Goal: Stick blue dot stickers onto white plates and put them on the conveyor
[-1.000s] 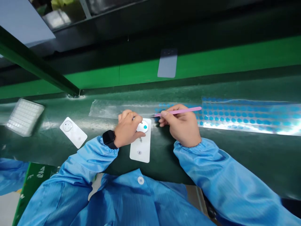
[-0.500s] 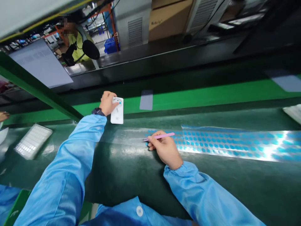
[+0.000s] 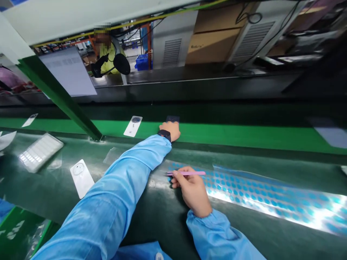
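My left hand (image 3: 171,130) reaches onto the green strip, its fingers curled over the lower part of a dark phone back cover (image 3: 172,118); the fingertips are partly hidden. In my right hand (image 3: 193,193) is a pair of pink tweezers (image 3: 192,173), tips pointing left. Those tips are over the left end of a clear sheet with rows of blue round stickers (image 3: 244,186). A white phone back cover (image 3: 133,126) with a dark camera ring lies on the strip, left of my left hand. Another white phone back cover (image 3: 81,179) rests on the table beside my left sleeve.
A clear tray (image 3: 40,153) sits at the left of the table. Further white cover (image 3: 29,120) lies on the strip beyond a green post (image 3: 63,101). Pale panel (image 3: 332,131) lies at far right. Behind the bench is a person in yellow (image 3: 108,59).
My left hand has let go of the white phone back cover and moved right to the dark one. My right hand keeps the tweezers near the sheet's left end. The view has shifted.
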Available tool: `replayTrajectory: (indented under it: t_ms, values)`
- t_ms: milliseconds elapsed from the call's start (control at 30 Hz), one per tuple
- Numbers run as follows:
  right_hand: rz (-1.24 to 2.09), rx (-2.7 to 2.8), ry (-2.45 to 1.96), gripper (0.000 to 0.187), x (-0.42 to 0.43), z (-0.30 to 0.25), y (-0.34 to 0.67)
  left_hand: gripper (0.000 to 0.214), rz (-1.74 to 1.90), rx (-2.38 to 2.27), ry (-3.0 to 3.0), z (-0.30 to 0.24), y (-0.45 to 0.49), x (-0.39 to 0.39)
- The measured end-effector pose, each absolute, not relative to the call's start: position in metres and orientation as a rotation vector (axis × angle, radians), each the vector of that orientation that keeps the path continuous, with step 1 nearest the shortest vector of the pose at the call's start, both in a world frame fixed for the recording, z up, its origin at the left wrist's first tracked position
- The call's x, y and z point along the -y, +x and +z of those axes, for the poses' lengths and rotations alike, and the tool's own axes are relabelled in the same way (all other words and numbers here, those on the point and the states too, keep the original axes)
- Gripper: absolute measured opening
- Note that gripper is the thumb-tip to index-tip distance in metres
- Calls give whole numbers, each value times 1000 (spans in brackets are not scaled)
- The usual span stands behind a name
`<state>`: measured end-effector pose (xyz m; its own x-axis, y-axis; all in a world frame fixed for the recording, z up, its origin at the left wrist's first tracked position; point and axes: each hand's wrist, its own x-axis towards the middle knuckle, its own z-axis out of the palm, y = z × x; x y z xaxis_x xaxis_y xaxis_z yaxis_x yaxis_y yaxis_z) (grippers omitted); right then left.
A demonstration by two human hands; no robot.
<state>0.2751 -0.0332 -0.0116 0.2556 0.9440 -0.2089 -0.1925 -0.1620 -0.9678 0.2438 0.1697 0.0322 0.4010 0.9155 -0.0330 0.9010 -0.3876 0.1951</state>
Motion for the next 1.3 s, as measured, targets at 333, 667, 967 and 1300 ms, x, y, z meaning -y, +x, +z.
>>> replayTrajectory:
  t_ms: [333,667,967,1300]
  values:
    - [1220,739,-1287,46,31,-3,272,37,257,-1550,2606,56,229,-172]
    - [1193,654,-1217,43,29,3,268,22,812,-1727,2259,73,109,-131]
    - [1149,967,-1549,23,19,25,296,28,490,-1614,2134,18,58,-11]
    - [1294,880,-1621,22,-22,28,299,27,410,-1530,2149,19,54,-1]
